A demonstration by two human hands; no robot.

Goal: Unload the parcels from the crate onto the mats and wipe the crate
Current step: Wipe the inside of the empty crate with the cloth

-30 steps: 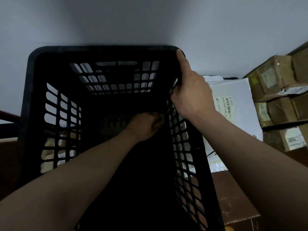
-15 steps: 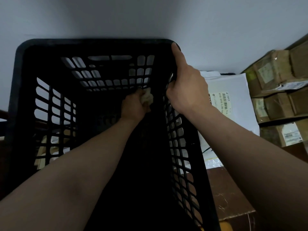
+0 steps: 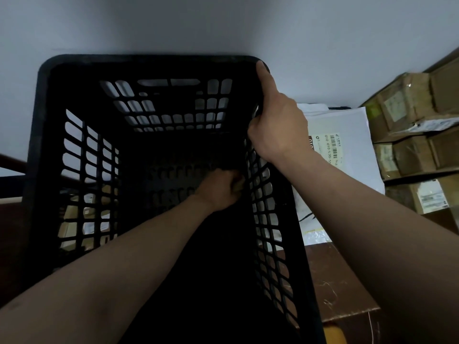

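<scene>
Head view, looking down into a black latticed crate (image 3: 159,70) that fills the centre and left of the frame, standing against a pale wall. The left hand (image 3: 219,188) reaches deep inside, near the lower right corner of the crate's interior, clenched around a small pale cloth (image 3: 239,185) of which only a scrap shows past the fingers; it lies close to the right side wall. The right hand (image 3: 278,125) grasps the crate's upper right rim, forefinger stretched along the top edge toward the corner, the other fingers curled over the side wall. No parcels can be made out inside the crate, though its floor is dark. To the right of the crate, a white mailer parcel (image 3: 347,135) with a barcode label lies flat, just beside the crate wall. At the right edge of the frame, brown cardboard boxes (image 3: 409,135) are stacked. A brown worktop (image 3: 335,284) shows at lower right. Pale shapes show through the left lattice; what they are cannot be told.
</scene>
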